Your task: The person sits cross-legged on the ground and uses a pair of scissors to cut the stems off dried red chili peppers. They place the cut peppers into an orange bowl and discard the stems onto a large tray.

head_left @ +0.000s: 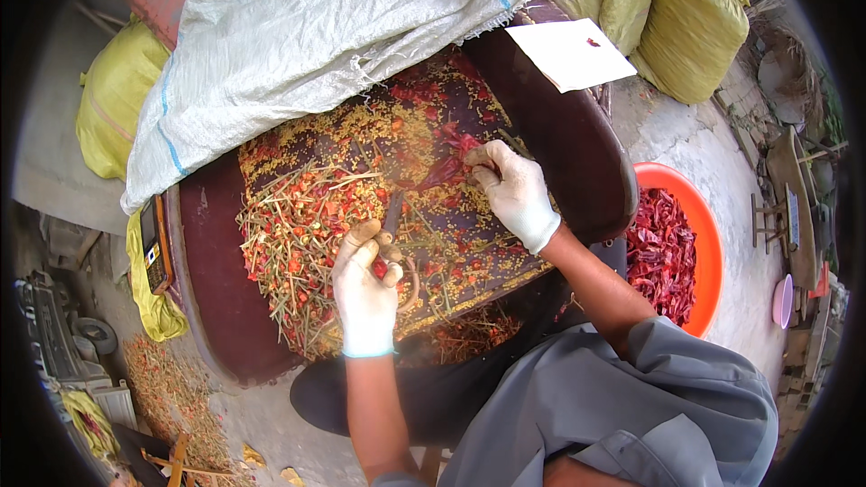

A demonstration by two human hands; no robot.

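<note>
My left hand, in a white glove with stained fingertips, is shut on a pair of scissors; its dark blade points up and a loop handle shows beside the palm. My right hand, gloved in white too, pinches dried red chili peppers over the seat of a dark red armchair. Yellow chili seeds and red bits cover the seat. A heap of cut chili stems and caps lies left of my left hand.
A white woven sack drapes over the chair's back. White paper and a mobile phone lie on the armrests. An orange basin of dried chilies stands right. Full yellow sacks stand behind; stems litter the floor at left.
</note>
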